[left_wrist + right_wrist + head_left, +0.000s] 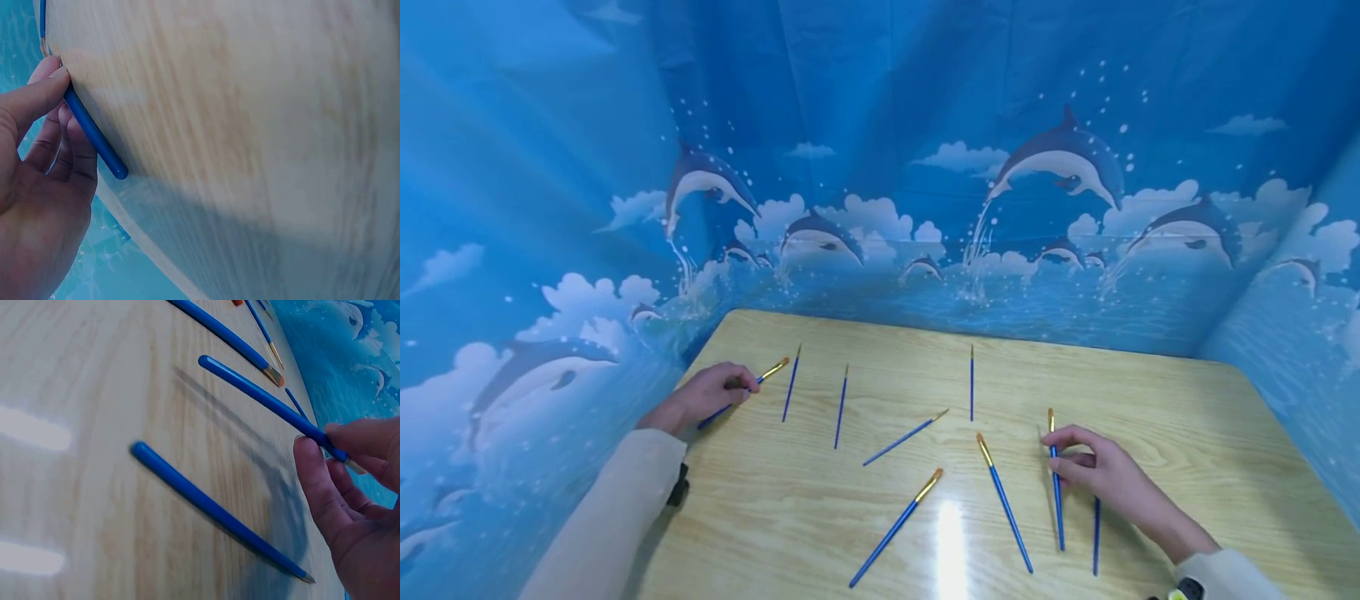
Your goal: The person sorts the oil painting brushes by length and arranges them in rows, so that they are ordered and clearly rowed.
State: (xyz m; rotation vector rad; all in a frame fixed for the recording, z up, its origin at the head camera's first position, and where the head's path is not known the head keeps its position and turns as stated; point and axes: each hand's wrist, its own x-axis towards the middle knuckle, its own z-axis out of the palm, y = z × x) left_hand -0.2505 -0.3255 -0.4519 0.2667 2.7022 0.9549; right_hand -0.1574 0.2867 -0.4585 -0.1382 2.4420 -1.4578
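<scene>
My left hand, at the table's left edge, pinches a blue brush with a gold ferrule and orange bristles pointing up and right. In the left wrist view, the thumb and fingers of that hand hold the blue handle. At the right, my right hand pinches another flat brush near its ferrule. The right wrist view shows this handle between thumb and finger of the hand, raised over its shadow. A thinner brush lies beside it on the table.
On the wooden table lie several other brushes: thin ones at the left, a slanted one mid-table, an upright-lying one behind, and two thicker ones in front. A dolphin-print curtain surrounds the table.
</scene>
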